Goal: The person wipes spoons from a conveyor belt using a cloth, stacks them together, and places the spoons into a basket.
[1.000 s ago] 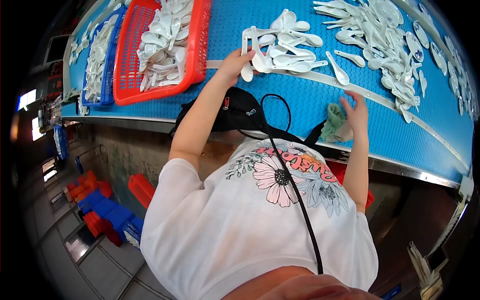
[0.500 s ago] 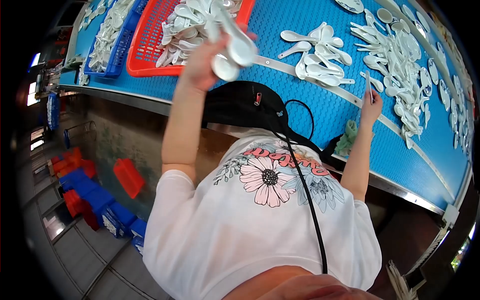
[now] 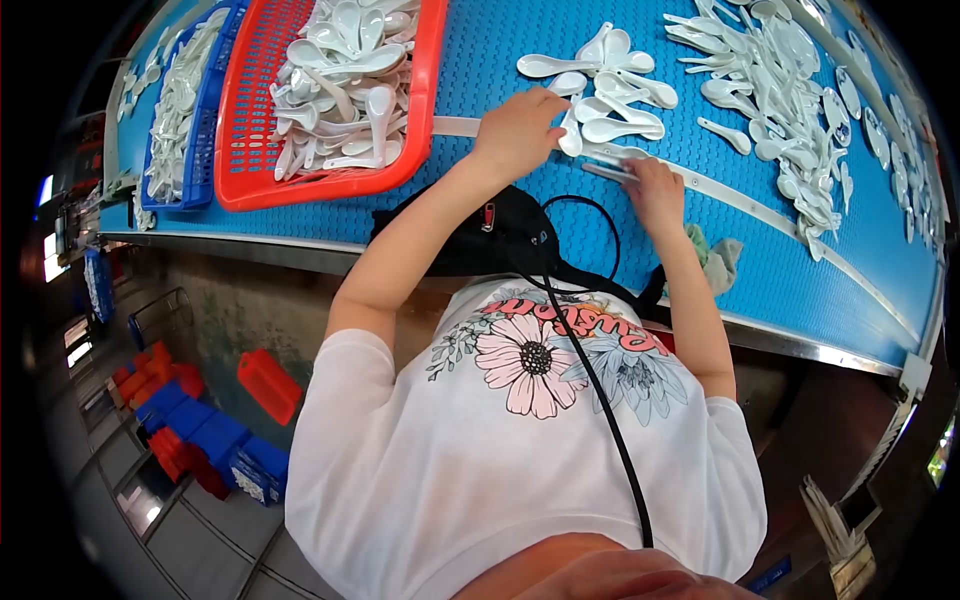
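Note:
My left hand (image 3: 515, 133) is over the left edge of a small group of white ceramic spoons (image 3: 620, 128) on the blue mat. Its thumb and forefinger are apart, and the handle of one spoon (image 3: 568, 84) runs beneath them. Held in the closed fingers of my right hand (image 3: 657, 192) is a thin, flat, pale strip (image 3: 608, 173), slightly blurred, pointing left just below the group. I cannot make out its exact kind. A red plastic basket (image 3: 428, 100), heaped with white spoons (image 3: 345, 90), stands left of my left hand.
A blue basket (image 3: 208, 110) of spoons sits at far left. A larger spoon heap (image 3: 790, 130) spreads to the right. A pale metal strip (image 3: 720, 193) crosses the mat. By the table edge are a black bag (image 3: 450, 235) and a crumpled cloth (image 3: 718, 265).
My left hand has left the red basket, where it held spoons, and come right to the small group. My right hand has moved left with the flat strip. The view has shifted slightly.

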### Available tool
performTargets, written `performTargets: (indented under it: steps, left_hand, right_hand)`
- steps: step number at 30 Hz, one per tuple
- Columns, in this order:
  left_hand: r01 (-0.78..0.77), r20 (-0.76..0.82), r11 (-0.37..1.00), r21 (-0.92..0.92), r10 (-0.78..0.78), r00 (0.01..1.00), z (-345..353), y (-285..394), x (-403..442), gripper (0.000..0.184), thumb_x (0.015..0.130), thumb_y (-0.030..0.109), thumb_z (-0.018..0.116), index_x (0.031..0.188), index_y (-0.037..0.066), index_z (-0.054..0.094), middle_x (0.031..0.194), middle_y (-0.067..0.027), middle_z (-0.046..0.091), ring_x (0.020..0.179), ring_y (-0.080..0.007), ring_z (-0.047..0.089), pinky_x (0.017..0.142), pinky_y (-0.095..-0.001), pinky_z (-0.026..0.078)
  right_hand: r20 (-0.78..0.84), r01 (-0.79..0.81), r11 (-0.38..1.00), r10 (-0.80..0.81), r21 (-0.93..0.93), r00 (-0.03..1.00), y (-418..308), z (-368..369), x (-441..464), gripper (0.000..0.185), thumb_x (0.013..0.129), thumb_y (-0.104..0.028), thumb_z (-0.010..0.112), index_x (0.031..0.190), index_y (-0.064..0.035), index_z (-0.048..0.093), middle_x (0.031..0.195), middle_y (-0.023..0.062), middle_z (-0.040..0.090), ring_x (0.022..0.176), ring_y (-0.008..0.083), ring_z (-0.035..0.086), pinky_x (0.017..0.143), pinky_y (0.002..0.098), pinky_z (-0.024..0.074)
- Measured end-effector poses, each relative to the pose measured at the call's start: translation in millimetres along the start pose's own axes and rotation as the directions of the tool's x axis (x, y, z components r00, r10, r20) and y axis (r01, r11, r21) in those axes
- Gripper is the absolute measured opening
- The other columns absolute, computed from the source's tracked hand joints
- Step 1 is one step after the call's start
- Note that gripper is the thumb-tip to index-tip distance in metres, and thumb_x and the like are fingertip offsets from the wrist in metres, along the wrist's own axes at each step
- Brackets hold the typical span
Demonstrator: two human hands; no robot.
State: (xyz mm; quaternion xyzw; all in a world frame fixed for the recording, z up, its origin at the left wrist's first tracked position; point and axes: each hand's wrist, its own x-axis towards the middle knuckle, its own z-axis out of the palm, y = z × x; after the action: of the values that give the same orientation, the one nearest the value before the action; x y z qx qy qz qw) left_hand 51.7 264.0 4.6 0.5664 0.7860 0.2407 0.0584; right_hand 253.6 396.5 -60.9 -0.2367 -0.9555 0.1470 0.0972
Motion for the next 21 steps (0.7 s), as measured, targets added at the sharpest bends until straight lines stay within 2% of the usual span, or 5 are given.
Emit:
performTargets:
  steps: [3, 8, 14, 16, 21]
  left_hand:
    - [0.139, 0.107, 0.983, 0.116, -0.152, 0.983, 37.6, -14.0, 22.0, 0.039, 0.074, 0.02, 0.06, 0.11, 0.008, 0.049, 0.105, -0.0101, 0.051, 0.096, -0.0252, 0.052, 0.074, -0.0367, 0.047]
    - [0.263, 0.115, 0.929, 0.259, -0.3, 0.947, 76.6, -44.5, 32.0, 0.043, 0.073, 0.017, 0.06, 0.113, 0.009, 0.045, 0.1, -0.0102, 0.052, 0.092, -0.0267, 0.053, 0.069, -0.0394, 0.047]
    - [0.491, 0.251, 0.85, -0.191, -0.441, 0.862, 63.9, -59.1, 7.9, 0.045, 0.074, 0.006, 0.05, 0.119, 0.006, 0.042, 0.096, -0.0112, 0.056, 0.08, -0.0247, 0.058, 0.063, -0.035, 0.049]
    - [0.726, 0.587, 0.326, -0.606, -0.433, 0.684, 46.0, -50.1, 2.8, 0.046, 0.075, 0.004, 0.047, 0.12, 0.0, 0.04, 0.097, -0.0116, 0.057, 0.075, -0.0195, 0.059, 0.059, -0.0287, 0.049]
    - [0.71, 0.625, 0.116, -0.694, -0.392, 0.675, 20.9, -29.1, -10.8, 0.049, 0.074, 0.003, 0.048, 0.121, -0.003, 0.033, 0.097, -0.011, 0.056, 0.075, -0.0157, 0.058, 0.058, -0.0256, 0.049]
  right_hand:
    - [0.248, -0.026, 0.994, -0.001, 0.106, 0.969, 4.7, -15.8, -3.0, 0.029, 0.067, -0.011, 0.066, 0.094, -0.0144, 0.058, 0.084, 0.0031, 0.056, 0.081, 0.0212, 0.055, 0.07, 0.0348, 0.0414]
    - [0.184, -0.238, 0.909, 0.184, 0.343, 0.966, -3.5, -25.0, 1.7, 0.029, 0.065, -0.012, 0.068, 0.094, -0.0101, 0.06, 0.082, 0.0046, 0.056, 0.08, 0.0222, 0.054, 0.068, 0.0343, 0.045]
    - [0.219, -0.109, 0.994, 0.103, 0.014, 0.97, -9.1, -23.5, 7.6, 0.028, 0.062, -0.013, 0.07, 0.088, -0.0116, 0.06, 0.082, 0.0054, 0.053, 0.081, 0.0218, 0.053, 0.066, 0.0339, 0.044]
    - [0.169, 0.031, 0.998, -0.039, 0.046, 0.985, -11.1, -20.2, 5.8, 0.029, 0.06, -0.013, 0.071, 0.085, -0.012, 0.058, 0.08, 0.0053, 0.053, 0.079, 0.022, 0.054, 0.065, 0.0343, 0.0433]
    - [0.26, -0.199, 0.944, 0.13, 0.262, 0.957, -6.5, -11.1, -8.1, 0.028, 0.065, -0.014, 0.07, 0.088, -0.0091, 0.055, 0.079, 0.0058, 0.057, 0.073, 0.0217, 0.056, 0.064, 0.0318, 0.0444]
